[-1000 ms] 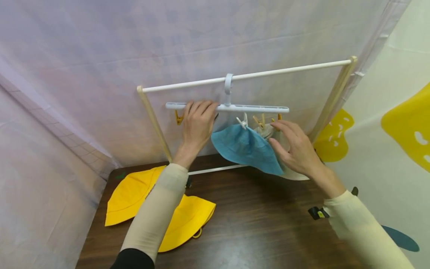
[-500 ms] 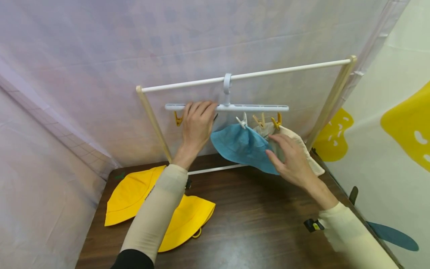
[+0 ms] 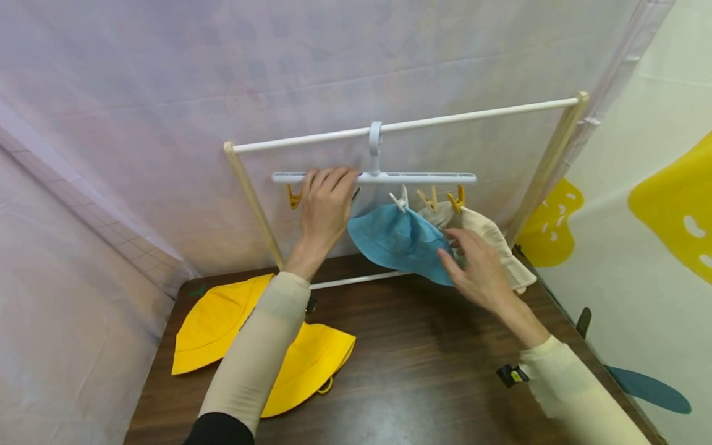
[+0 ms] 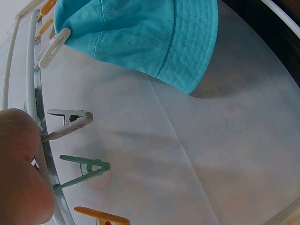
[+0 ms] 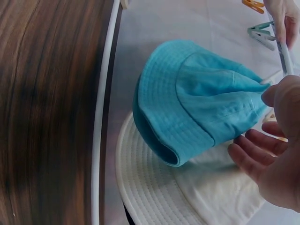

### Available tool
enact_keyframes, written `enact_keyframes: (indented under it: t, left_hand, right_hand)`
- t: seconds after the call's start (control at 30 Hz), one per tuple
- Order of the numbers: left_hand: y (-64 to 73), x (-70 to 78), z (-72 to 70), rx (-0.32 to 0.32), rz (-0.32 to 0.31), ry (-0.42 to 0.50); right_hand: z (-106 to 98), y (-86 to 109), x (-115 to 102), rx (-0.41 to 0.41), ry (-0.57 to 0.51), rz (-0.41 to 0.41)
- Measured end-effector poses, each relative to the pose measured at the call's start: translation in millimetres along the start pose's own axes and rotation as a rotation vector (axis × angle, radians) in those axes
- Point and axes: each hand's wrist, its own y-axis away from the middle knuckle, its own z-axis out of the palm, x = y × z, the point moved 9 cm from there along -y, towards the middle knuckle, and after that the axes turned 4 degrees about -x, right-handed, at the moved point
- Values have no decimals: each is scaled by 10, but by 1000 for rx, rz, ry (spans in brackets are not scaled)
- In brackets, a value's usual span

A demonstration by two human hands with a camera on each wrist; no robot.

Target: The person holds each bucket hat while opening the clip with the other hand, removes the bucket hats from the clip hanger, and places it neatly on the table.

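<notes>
Brown table [image 3: 414,371], right hand [image 3: 481,272] part-hiding cream hat [image 3: 492,235]

Beige left sleeve [image 3: 258,346], black fabric [image 3: 222,429] above; cream right sleeve [image 3: 578,398], black device [image 3: 505,375] at cuff, yellow-green mark [image 3: 517,376].

brn tbl [image 3: 423,371] | pale backdrop [image 3: 144,80] behind | R wall cloth [image 3: 617,247]: yel prints [image 3: 662,191], blue-gry oval [image 3: 648,389]

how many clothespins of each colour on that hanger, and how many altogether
Orange clothespins: 2
White or pale grey clothespins: 2
Tan clothespin: 1
Green clothespin: 1
Total: 6
</notes>
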Motion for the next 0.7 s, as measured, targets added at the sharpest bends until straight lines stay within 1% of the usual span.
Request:
enact_keyframes:
  t: [0.2,0.27,0.33,0.4,0.43,0.5,0.57,0.63,0.7]
  left_hand:
    - [-8,-5,-9,7,4,-1]
    - [-12,-7,-11,5,4,-2]
    - [-13,-9,-9,2,5,-3]
    - [-13,-12,-2,0,6,-6]
    - [-12,-14,3,-4,5,-9]
    - [-9,-18,8,-8,4,-10]
    - [-9,-20,11,-11,3,-9]
    - [-10,-19,10,-12,4,-6]
    - [-14,-15,8,-9,6,-5]
  right_hand:
    - [114,20,169,21,-17,-18]
    - [131,16,179,21,-14,-22]
    - [121,-4,129,8,-4,-19]
    - [174,0,217,-4,0,-14]
    - [173,-4,216,-7,-8,-18]
    - [217,0,294,-6,-18,-20]
    - [285,18,425,-1,-32,-27]
    - [278,5,404,9,-40,-37]
    - [309,3,449,14,-23,-40]
